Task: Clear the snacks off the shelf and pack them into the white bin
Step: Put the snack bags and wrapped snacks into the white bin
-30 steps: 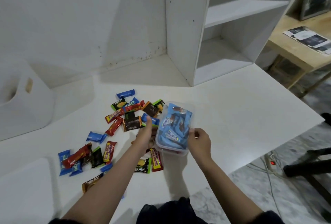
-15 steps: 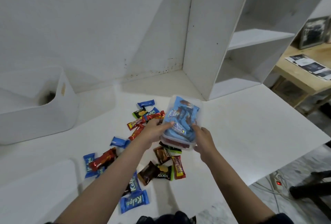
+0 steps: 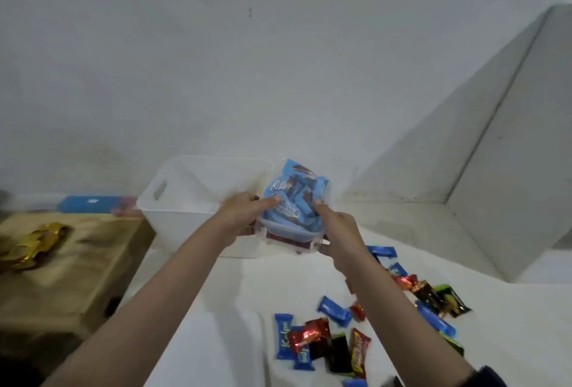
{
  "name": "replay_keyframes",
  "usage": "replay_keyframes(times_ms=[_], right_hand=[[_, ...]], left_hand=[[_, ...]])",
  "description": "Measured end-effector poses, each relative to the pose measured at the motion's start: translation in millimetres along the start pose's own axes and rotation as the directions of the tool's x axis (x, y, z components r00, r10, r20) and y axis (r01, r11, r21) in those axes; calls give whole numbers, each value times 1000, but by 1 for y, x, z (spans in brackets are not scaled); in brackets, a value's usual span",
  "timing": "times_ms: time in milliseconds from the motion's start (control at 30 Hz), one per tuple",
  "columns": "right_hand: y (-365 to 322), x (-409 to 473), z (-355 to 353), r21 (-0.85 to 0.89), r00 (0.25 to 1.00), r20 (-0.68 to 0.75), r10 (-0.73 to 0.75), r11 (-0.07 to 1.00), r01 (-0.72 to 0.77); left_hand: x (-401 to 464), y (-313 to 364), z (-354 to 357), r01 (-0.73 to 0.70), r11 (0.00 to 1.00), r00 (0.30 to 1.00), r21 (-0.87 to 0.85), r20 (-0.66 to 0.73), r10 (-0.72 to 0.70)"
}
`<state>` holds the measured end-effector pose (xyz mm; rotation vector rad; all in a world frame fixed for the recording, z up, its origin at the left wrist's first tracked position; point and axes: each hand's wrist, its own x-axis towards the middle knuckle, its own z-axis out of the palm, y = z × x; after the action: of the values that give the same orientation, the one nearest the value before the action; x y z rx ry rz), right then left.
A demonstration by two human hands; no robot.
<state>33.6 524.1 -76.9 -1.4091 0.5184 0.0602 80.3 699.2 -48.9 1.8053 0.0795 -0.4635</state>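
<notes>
A clear plastic box (image 3: 294, 210) packed with blue snack packets is lifted off the table, just at the right edge of the white bin (image 3: 188, 197). My left hand (image 3: 244, 210) grips the box's left side, thumb over the top. My right hand (image 3: 337, 228) grips its right side. The bin stands against the wall with a handle slot in its left wall; its inside looks bare as far as it shows. Several loose wrapped snacks (image 3: 322, 343) lie scattered on the white table (image 3: 216, 324) at lower right.
The white shelf unit's side panel (image 3: 507, 169) rises at the right. A wooden table (image 3: 71, 266) at the left carries a gold toy car (image 3: 34, 244). Behind it lies a blue flat box (image 3: 89, 204). The wall runs close behind the bin.
Both hands have carried the clear box left from above the scattered snacks to the bin's edge. The view swung left, so the bin is now central and the shelf is at the right.
</notes>
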Motion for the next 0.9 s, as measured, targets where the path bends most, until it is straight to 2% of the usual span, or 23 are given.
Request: replay_keyframes(times_ms=[133, 267, 433, 567, 633, 733, 833, 900], right_hand=[[-21, 33, 82, -16, 995, 96, -24, 1000, 26], [-36, 70, 155, -22, 983, 181, 11, 1000, -8], [-12, 135, 228, -178, 969, 226, 96, 982, -56], [18, 176, 263, -265, 934, 242, 264, 944, -198], [32, 194, 273, -260, 912, 244, 329, 929, -265], [45, 214, 284, -215, 868, 273, 414, 906, -365], [54, 225, 289, -221, 853, 250, 458, 885, -410], [64, 232, 291, -244, 844, 246, 477, 873, -422]], left_hand=[[22, 8, -80, -12, 1000, 994, -24, -105, 9], [58, 9, -146, 10, 999, 987, -34, -158, -15], [108, -20, -204, 112, 993, 975, 30, -195, -104], [142, -56, -218, 183, 979, 961, 89, -227, -159], [158, -71, -219, 196, 965, 958, 171, -244, -151], [180, -86, -219, 250, 889, 951, 384, -272, -150], [199, -91, -213, 259, 865, 957, 430, -235, -170], [207, -93, -212, 300, 799, 948, 522, -258, -187]])
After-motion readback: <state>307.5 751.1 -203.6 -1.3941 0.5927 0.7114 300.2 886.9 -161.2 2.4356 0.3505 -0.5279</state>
